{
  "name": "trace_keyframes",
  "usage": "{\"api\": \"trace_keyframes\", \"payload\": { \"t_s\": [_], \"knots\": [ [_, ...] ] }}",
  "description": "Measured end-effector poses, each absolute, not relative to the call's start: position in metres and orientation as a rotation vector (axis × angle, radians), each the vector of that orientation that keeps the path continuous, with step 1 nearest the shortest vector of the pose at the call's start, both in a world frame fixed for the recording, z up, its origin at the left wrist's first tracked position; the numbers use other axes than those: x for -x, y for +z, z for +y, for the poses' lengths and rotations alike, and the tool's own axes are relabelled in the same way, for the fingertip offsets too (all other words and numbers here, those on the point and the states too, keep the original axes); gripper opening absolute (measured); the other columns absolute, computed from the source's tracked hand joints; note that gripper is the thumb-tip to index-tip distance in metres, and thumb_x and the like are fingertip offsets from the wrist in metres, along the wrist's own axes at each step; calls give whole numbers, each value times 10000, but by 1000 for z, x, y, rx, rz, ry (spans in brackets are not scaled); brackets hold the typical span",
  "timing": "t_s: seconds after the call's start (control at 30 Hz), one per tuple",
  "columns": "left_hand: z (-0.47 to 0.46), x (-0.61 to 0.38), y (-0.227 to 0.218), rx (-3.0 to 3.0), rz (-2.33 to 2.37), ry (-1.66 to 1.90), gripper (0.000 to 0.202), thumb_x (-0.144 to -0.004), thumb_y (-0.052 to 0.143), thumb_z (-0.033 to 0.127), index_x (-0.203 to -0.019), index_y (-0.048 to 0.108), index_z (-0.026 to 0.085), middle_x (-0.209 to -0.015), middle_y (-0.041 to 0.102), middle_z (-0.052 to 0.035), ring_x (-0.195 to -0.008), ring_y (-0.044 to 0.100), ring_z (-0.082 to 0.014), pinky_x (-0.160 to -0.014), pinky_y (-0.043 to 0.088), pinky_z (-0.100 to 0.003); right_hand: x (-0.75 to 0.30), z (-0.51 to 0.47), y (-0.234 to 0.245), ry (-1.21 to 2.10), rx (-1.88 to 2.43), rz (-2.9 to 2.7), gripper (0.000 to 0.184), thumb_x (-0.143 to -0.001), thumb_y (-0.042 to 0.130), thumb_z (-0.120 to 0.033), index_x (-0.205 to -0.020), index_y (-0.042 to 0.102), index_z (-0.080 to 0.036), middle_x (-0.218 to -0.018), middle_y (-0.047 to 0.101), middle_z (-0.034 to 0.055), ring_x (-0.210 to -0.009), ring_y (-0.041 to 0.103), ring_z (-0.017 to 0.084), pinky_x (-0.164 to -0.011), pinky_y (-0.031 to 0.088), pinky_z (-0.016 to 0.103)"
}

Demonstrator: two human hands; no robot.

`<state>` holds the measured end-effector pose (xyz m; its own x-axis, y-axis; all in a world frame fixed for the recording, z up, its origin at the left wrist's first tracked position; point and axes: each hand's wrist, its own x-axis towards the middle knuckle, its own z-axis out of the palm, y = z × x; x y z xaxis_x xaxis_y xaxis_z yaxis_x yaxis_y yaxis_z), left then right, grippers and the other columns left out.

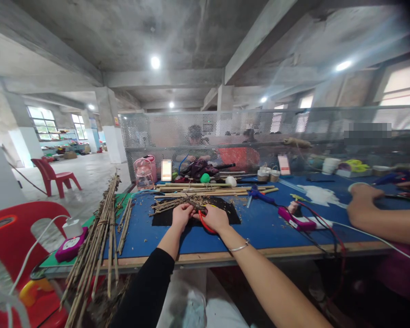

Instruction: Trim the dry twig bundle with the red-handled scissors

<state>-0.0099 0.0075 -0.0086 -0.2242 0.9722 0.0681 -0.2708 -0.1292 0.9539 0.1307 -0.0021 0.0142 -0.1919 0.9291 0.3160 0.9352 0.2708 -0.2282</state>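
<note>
My right hand (217, 217) is closed round the red handles of a pair of cutters (207, 223), which look like pruning shears. Their dark blades point up and left, over the black mat (160, 220). Close beside the blades, my left hand (181, 216) has its fingertips pinched together. Whatever lies between them is too small to make out, perhaps a twig. Short dry twigs (167, 205) are piled on the mat just beyond both hands, with small bits scattered around.
A bundle of long dry stalks (104, 221) hangs over the table's left edge. Bamboo sticks (218, 189) lie behind the mat. To the right are a blue glue gun (261, 196) and a purple power strip (297, 220) with cables. A co-worker's arm (386, 218) rests at far right.
</note>
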Motion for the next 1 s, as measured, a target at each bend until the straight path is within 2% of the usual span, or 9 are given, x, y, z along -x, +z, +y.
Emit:
{"api": "trace_keyframes", "payload": {
  "t_s": [0.2, 0.4, 0.6, 0.87, 1.0],
  "knots": [
    [7, 9, -7, -910, 1099, 1552, 111, -621, 675, 192, -687, 644, 109, -553, 602, -14, -488, 530, -67, -493, 428, -165, -131, -3, 15, -17, 1690, -2178, 571, -675, 379, -726, -793, 585, -207, -822, 660, 78, -785, 618, 229, -641, 416, 283],
    [8, 10, -7, -908, 1091, 1554, 60, -633, 639, 161, -655, 627, 108, -558, 606, -18, -474, 517, -57, -466, 405, -147, -130, -6, 16, -29, 1643, -2171, 564, -656, 436, -709, -882, 560, -207, -886, 649, 69, -836, 605, 225, -671, 415, 284],
    [9, 10, -10, -960, 1090, 1553, 80, -612, 649, 183, -660, 629, 121, -604, 630, -28, -543, 559, -84, -504, 426, -165, -130, -6, 18, -26, 1626, -2181, 535, -669, 478, -667, -911, 563, -197, -932, 634, 77, -903, 584, 215, -744, 401, 278],
    [8, 8, -9, -954, 995, 1557, 149, -589, 667, 165, -724, 629, 114, -619, 633, -28, -525, 561, -84, -502, 428, -173, -131, -5, 17, 2, 1648, -2162, 548, -684, 435, -683, -926, 560, -208, -895, 648, 72, -858, 599, 217, -708, 406, 285],
    [8, 9, -9, -933, 1029, 1543, 107, -605, 668, 164, -687, 625, 109, -590, 624, -26, -503, 550, -74, -492, 422, -166, -131, -4, 17, 16, 1673, -2165, 553, -672, 432, -698, -894, 576, -212, -876, 652, 69, -836, 605, 220, -688, 413, 282]
  ]
}}
